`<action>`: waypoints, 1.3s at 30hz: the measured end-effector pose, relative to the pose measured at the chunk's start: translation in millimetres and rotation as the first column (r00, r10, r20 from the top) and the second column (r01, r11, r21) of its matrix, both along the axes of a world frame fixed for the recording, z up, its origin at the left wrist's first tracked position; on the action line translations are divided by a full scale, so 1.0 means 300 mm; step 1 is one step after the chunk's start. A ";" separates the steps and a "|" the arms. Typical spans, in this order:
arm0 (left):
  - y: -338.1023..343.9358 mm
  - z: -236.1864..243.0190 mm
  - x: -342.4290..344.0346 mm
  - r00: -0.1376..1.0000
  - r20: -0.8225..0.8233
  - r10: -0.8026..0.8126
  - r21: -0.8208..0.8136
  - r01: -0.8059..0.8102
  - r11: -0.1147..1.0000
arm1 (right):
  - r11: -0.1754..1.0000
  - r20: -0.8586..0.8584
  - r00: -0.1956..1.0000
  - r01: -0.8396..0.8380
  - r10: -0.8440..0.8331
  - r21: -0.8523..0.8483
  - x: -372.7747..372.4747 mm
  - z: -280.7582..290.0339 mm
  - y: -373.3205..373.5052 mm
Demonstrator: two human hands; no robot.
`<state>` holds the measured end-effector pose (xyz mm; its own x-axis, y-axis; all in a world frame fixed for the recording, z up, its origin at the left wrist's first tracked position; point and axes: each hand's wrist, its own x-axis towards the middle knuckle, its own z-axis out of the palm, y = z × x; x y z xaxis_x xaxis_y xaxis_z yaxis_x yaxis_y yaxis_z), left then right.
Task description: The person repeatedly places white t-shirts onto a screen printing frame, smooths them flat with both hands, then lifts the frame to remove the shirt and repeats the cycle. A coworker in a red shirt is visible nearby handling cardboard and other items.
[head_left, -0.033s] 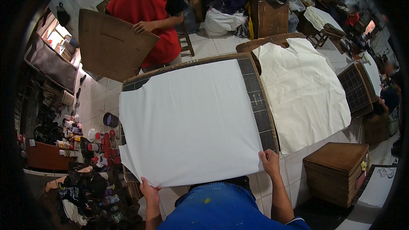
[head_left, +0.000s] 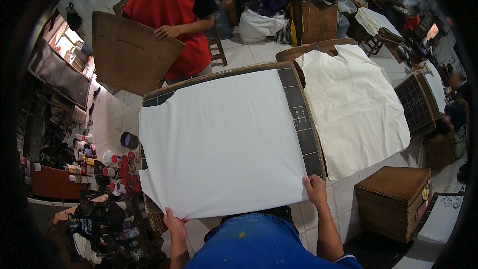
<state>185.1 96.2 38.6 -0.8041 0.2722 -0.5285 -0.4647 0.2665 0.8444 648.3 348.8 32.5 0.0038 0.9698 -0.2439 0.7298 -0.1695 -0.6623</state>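
White cloth (head_left: 224, 142): lies flat over the dark board (head_left: 304, 124), unmoved between frames.
Right hand (head_left: 314, 187): you pinch its near right corner.
Left hand (head_left: 174, 223): fingers curl on the near left edge, probably gripping; partly hidden.

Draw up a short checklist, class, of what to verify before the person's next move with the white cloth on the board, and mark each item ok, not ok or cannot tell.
1. Left hand grips the near left corner of the white cloth: ok.
2. Right hand holds the near right corner: ok.
3. Cloth lies flat, without big wrinkles: ok.
4. Cloth covers the whole dark board: not ok, a strip shows along the right and far edges.
5. Second cloth on the neighbouring board stays apart: ok.
6. Person in red with the brown board keeps off the cloth: ok.
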 end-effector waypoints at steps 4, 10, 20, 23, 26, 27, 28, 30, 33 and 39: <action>-0.003 0.000 -0.003 1.000 0.005 0.006 -0.025 -0.006 1.000 | 1.000 -0.003 1.000 -0.018 0.018 -0.005 0.003 -0.003 0.001; 0.039 -0.008 -0.012 1.000 0.002 0.019 -0.026 -0.019 0.999 | 1.000 -0.012 1.000 -0.007 0.008 0.009 -0.008 -0.021 0.036; 0.030 -0.036 -0.023 1.000 0.003 0.018 -0.041 -0.018 0.999 | 0.999 0.047 0.998 -0.038 0.036 0.034 -0.010 -0.040 0.039; 0.031 -0.039 -0.023 1.000 0.021 0.011 -0.047 -0.010 0.999 | 0.999 0.055 0.998 -0.029 0.028 0.023 -0.008 -0.041 0.039; 0.034 -0.043 -0.022 0.999 0.038 -0.003 -0.052 0.005 0.999 | 0.999 0.069 0.997 -0.027 0.024 0.035 -0.001 -0.050 0.037; 0.036 -0.046 -0.021 0.999 0.044 -0.010 -0.047 0.012 0.999 | 0.999 0.082 0.996 -0.026 0.023 0.037 0.000 -0.055 0.037; 0.037 -0.047 -0.022 0.999 0.046 -0.013 -0.041 0.015 0.999 | 0.998 0.044 0.999 -0.022 0.020 0.055 0.003 -0.060 0.038; 0.035 -0.051 -0.016 0.999 0.022 -0.029 -0.019 0.030 0.999 | 0.996 -0.020 1.000 0.000 0.002 0.087 0.008 -0.068 0.038; 0.035 -0.055 -0.011 0.999 0.021 -0.026 -0.019 0.026 0.999 | 1.000 -0.005 1.000 0.021 -0.021 0.004 0.016 -0.073 0.041; 0.025 -0.077 -0.009 1.000 0.018 -0.003 -0.032 0.004 0.999 | 0.998 -0.095 0.995 0.012 -0.006 0.065 0.014 -0.067 0.045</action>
<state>182.4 103.6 15.4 -0.7937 0.2580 -0.5509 -0.4783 0.2948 0.8272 652.5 362.2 12.3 -0.0075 0.9837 -0.1799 0.6618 -0.1300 -0.7383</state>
